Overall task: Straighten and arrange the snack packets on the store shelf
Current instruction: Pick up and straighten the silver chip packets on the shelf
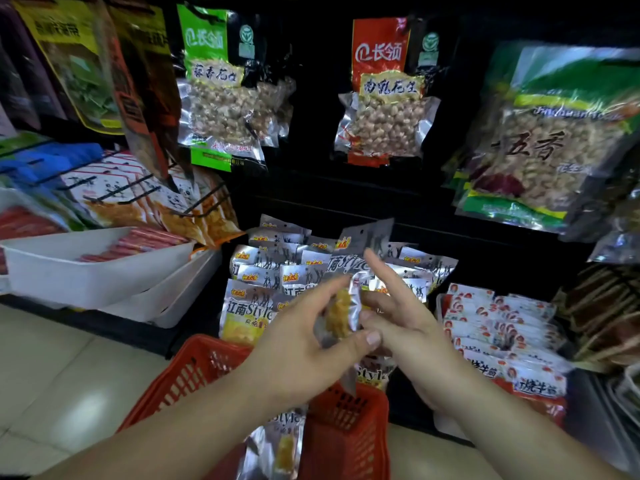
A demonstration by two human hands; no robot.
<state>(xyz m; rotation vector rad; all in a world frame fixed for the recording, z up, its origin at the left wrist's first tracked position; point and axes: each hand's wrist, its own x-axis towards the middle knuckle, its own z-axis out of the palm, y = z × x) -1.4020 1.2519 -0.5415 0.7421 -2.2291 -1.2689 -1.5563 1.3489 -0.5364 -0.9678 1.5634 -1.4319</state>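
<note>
Left hand (304, 348) grips and right hand (401, 327) pinches one packet (341, 311) before the shelf (346, 209).
Red basket (194, 372) below them; pale tiled floor (52, 375) at left.

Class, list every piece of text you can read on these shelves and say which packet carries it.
"长领": green packet and red packet; their lower labels are blurred.
"江南Style": silver packets.
"五香": big bag.
"烧牛筋": red-white packets.
Yellow bag: blurred.
Held packet: unreadable.

The dark shelf (329, 206) is crowded: silver snack packets (249, 299) are heaped centrally, flanked by white trays (86, 271) and red-white packets (502, 327).
</note>
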